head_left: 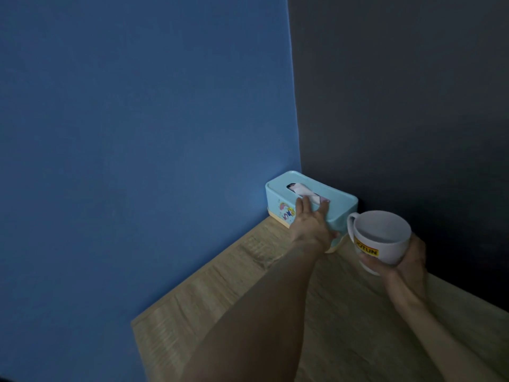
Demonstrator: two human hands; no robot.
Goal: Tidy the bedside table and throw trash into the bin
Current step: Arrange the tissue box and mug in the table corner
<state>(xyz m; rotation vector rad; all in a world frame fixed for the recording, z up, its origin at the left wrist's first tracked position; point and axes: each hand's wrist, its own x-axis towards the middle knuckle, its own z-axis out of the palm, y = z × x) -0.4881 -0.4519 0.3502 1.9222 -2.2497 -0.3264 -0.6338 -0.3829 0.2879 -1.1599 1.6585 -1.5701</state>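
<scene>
Your left hand [311, 224] lies straight-fingered on the tissue box [343, 206], right hand [407, 261] cups the mug [385, 235] beside it; mug not yet placed

We see two plain walls meeting in a corner — blue wall [137, 119] on the L, dark grey wall [407, 100] on the R, no pics.

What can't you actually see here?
Head view: whether the left hand grips or only presses the tissue box; its own back hides the fingers.
The bin: outside the frame.
The table: front cut off by the bottom edge; forearms cover more.
Inside the mug held by the right hand: too dim to tell if empty.
</scene>
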